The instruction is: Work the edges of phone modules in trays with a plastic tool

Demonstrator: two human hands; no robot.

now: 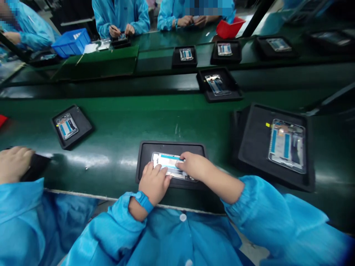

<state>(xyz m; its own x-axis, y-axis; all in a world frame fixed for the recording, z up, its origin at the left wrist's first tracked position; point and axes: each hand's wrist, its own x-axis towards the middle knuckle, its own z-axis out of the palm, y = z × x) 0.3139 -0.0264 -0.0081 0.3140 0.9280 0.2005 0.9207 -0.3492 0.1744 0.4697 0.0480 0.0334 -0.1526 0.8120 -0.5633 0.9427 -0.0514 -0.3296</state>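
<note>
Right in front of me, a black tray (144, 151) lies on the green bench, holding a phone frame (163, 159) with blue and white strips. My left hand (155, 180) rests on the lower left edge of the frame, its fingers apart and a blue band around the wrist. From the right, my right hand (192, 165) reaches over the frame, with thumb and fingers bent together on its surface; whatever they pinch there is too small to make out.
Stacked trays with a phone frame (288, 146) stand at the right, another tray (80, 127) at the left. A co-worker's hand (15, 162) is at the far left. Across the bench (116, 111) are more trays, a blue bin (72, 42), a red bin (229, 29) and people working.
</note>
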